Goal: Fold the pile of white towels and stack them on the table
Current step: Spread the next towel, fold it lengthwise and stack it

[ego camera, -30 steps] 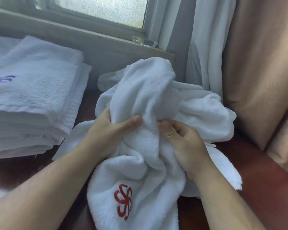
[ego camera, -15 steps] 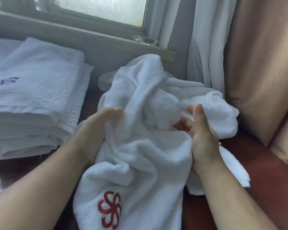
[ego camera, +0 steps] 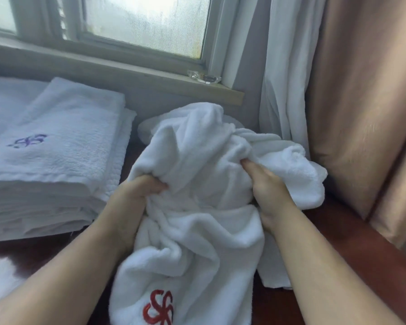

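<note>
Two bare hands grip one crumpled white terry towel (ego camera: 197, 184) with a red embroidered pinwheel logo (ego camera: 158, 308): the left hand (ego camera: 136, 195) bunches its left side, the right hand (ego camera: 265, 186) clenches a fold on its right. It lies heaped on the dark red-brown wooden table (ego camera: 349, 242), beside one stack of folded white towels (ego camera: 56, 165) whose top bears a purple logo (ego camera: 28, 140)

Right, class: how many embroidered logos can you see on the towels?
2. A purple logo on the top towel of the folded stack at left; a red logo on the crumpled towel both hands grip. Folds may hide others.
</note>
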A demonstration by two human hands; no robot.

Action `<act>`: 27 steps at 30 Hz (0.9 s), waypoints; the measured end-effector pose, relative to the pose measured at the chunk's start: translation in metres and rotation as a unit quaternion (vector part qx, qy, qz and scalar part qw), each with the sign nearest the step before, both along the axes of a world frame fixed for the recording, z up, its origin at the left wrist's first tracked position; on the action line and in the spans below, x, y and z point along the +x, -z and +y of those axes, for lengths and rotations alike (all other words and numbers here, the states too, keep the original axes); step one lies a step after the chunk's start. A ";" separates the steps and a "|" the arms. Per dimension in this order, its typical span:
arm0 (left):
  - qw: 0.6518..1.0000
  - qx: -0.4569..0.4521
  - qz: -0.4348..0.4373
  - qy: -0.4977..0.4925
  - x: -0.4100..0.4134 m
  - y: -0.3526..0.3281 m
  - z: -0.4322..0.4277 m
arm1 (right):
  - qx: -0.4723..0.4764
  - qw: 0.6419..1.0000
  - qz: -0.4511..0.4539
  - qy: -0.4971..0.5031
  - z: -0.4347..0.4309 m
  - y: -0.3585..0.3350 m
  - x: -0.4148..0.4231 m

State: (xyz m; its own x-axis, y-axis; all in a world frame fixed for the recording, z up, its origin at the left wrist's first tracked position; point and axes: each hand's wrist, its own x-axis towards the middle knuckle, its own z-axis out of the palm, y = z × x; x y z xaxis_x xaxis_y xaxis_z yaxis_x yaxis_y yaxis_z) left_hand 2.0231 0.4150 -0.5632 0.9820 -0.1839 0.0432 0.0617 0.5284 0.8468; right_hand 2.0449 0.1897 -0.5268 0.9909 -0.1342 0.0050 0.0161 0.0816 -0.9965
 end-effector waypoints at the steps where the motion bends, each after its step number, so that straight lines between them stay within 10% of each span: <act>1: 0.999 0.031 -0.010 -0.009 -0.003 -0.002 0.004 | 0.019 1.000 0.004 0.019 0.000 -0.012 0.010; 8: 0.971 0.196 -0.108 -0.078 -0.018 -0.032 0.019 | 0.057 0.972 -0.028 0.228 -0.007 -0.075 0.060; 13: 0.919 0.376 -0.121 -0.010 -0.016 -0.024 0.017 | -0.354 0.829 -0.150 0.406 0.004 -0.033 0.022; 15: 0.898 0.420 -0.134 -0.009 -0.015 -0.021 0.015 | -0.370 0.843 -0.213 0.326 0.007 -0.021 0.004; 18: 0.861 0.469 -0.196 0.025 -0.019 -0.025 0.013 | -0.328 0.931 -0.061 0.151 0.014 -0.016 -0.015; 23: 0.652 0.670 -0.349 0.065 -0.044 -0.045 0.013 | -0.010 0.973 0.189 -0.129 0.027 -0.002 -0.033; 27: 0.519 0.721 -0.447 0.106 -0.077 -0.047 0.021 | -0.058 0.966 0.193 -0.163 0.056 0.005 -0.037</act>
